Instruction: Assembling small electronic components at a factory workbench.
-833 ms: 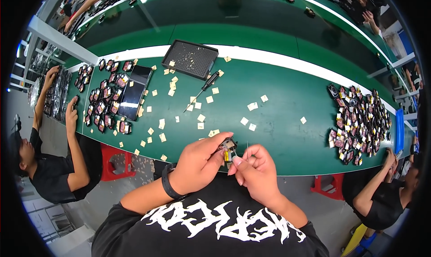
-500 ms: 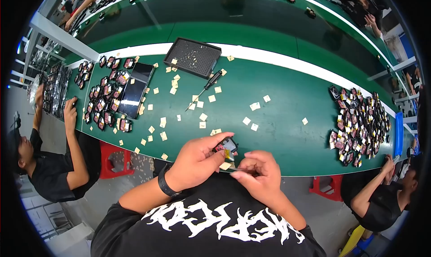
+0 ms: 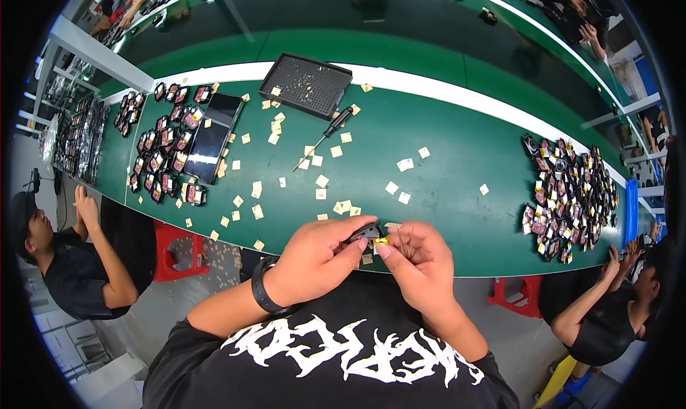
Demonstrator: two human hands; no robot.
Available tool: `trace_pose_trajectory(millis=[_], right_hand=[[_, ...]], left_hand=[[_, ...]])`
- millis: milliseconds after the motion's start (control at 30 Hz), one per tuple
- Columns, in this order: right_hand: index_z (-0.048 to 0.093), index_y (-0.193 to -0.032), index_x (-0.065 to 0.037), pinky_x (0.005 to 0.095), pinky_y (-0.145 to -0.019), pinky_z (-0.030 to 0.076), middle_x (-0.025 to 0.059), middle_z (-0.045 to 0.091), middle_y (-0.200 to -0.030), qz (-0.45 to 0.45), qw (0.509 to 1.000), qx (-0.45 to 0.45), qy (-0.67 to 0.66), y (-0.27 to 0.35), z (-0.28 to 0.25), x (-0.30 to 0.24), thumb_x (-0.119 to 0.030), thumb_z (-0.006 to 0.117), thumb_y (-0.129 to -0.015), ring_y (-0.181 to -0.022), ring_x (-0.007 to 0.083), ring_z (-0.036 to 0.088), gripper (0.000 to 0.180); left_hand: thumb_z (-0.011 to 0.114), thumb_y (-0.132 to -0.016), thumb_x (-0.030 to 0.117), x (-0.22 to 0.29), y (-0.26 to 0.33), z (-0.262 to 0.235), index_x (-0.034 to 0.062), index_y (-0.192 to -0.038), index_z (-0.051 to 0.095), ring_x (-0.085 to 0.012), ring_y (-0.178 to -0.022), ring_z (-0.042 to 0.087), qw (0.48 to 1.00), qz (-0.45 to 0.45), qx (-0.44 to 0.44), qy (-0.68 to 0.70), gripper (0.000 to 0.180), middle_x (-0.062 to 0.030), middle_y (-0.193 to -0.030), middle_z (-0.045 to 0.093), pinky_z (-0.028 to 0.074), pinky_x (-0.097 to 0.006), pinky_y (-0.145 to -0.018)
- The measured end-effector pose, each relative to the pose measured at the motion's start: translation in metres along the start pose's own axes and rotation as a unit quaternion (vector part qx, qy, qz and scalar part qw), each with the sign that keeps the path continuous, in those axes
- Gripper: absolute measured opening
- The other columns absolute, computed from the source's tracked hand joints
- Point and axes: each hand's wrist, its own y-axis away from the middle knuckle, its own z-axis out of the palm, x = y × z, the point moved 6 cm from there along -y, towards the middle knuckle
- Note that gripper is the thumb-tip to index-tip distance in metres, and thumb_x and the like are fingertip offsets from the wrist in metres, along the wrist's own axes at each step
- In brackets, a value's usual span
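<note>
My left hand grips a small black electronic part between thumb and fingers, just above the near edge of the green table. A strip of shiny yellow tape sticks out from the part's right side. My right hand is closed, its thumb and forefinger pinching at that tape. Whether a thin tool also lies inside the right hand's curled fingers cannot be seen. Small cream paper squares are scattered on the table just beyond my hands.
A large pile of similar black parts lies at the right. More parts surround a dark phone-like slab at the left. A screwdriver rests below a black tray. Co-workers sit at both sides.
My right hand has risen toward the part, and its fingertips have come to the yellow tape. The left hand has tilted the part. At the left, the co-worker's hands have moved closer together.
</note>
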Motion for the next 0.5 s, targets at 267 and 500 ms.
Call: trace_pose_trajectory(millis=[267, 500], right_hand=[[0.072, -0.103, 0.002, 0.0219, -0.061, 0.050, 0.0094, 0.072, -0.098, -0.135, 0.929, -0.078, 0.335, 0.000, 0.002, -0.021, 0.000, 0.078, -0.086, -0.074, 0.0086, 0.067, 0.017], [0.071, -0.101, 0.001, 0.0249, -0.062, 0.052, 0.0098, 0.073, -0.091, -0.092, 0.954, -0.030, 0.285, 0.006, 0.000, -0.008, -0.006, 0.075, -0.093, -0.073, 0.0099, 0.066, 0.012]], left_hand=[[0.057, -0.097, -0.001, -0.002, -0.002, 0.001, -0.0041, -0.121, 0.067, -0.0061, -0.069, 0.059, 0.999, -0.015, 0.000, 0.031, 0.026, -0.0052, -0.088, 0.068, 0.048, -0.023, -0.061], [0.057, -0.093, -0.003, -0.009, -0.003, 0.005, -0.0045, -0.110, 0.069, -0.0029, -0.068, 0.050, 0.997, -0.019, 0.031, 0.073, 0.020, -0.0016, -0.083, 0.066, 0.042, -0.022, -0.058]])
